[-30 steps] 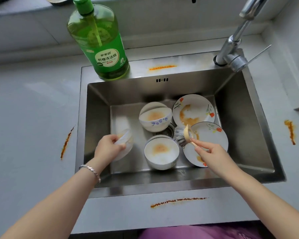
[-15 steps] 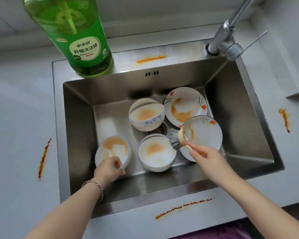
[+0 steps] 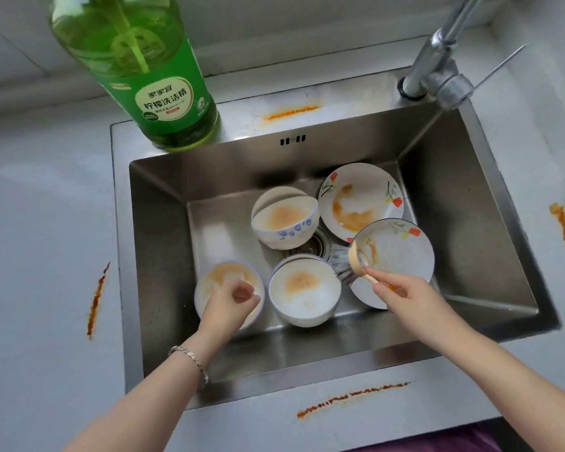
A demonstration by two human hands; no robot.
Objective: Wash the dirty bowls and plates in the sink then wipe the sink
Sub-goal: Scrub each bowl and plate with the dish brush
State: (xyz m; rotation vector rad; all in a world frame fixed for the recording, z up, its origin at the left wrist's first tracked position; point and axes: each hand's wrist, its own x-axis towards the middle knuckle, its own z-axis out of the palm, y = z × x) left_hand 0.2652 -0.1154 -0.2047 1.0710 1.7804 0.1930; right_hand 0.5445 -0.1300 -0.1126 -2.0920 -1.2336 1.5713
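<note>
Open sink floor (image 3: 222,236) behind left bowl (image 3: 211,282)

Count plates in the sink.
2. Back plate at the sink's right rear; front plate overlaps its near edge, beside the brush. Others could hide under bowls.

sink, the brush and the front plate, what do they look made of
Sink: brushed stainless steel, judging by its grey sheen and soft reflections.
Brush: pale tan head and handle, either wood or plastic, I cannot tell which. The grey bristles could be plastic or wire.
Front plate: likely glazed ceramic, glossy white with printed flowers, though melamine is possible.
</note>
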